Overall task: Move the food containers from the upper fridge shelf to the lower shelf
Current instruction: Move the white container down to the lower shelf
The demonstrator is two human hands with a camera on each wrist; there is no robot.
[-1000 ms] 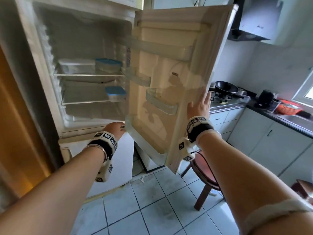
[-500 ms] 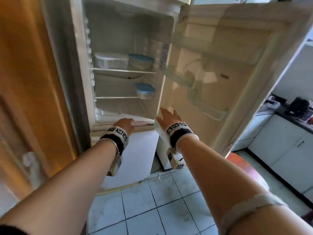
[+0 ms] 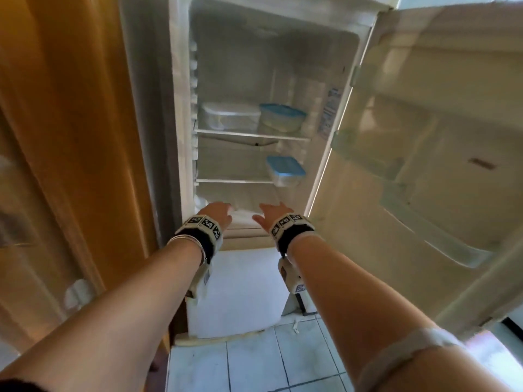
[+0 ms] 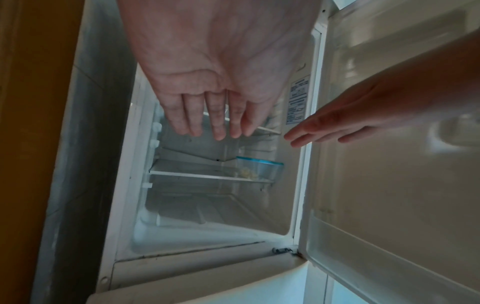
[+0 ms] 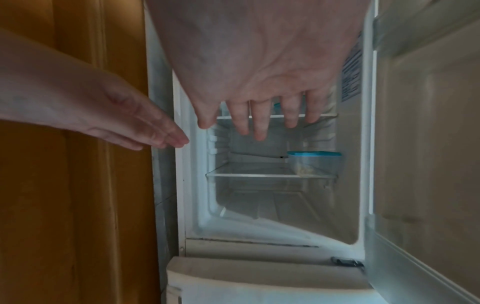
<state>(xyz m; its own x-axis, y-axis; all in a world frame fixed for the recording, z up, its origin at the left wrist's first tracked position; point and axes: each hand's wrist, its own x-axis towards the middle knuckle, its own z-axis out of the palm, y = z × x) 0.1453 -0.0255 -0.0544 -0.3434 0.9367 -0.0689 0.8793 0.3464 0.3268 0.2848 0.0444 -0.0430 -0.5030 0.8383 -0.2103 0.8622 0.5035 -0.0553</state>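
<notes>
The fridge stands open. On the upper shelf sit a clear container with a white lid and, to its right, a clear container with a blue lid. Another blue-lidded container sits at the right end of the lower shelf. My left hand and right hand reach side by side into the fridge mouth below both shelves. Fingers of both are straight and hold nothing.
The fridge door hangs wide open at my right, its racks bare. A wooden door stands at my left. Below the compartment is the closed lower fridge door, then tiled floor.
My right hand left the fridge door's edge and swung left in front of the compartment beside my left hand. The view turned to face the fridge interior.
</notes>
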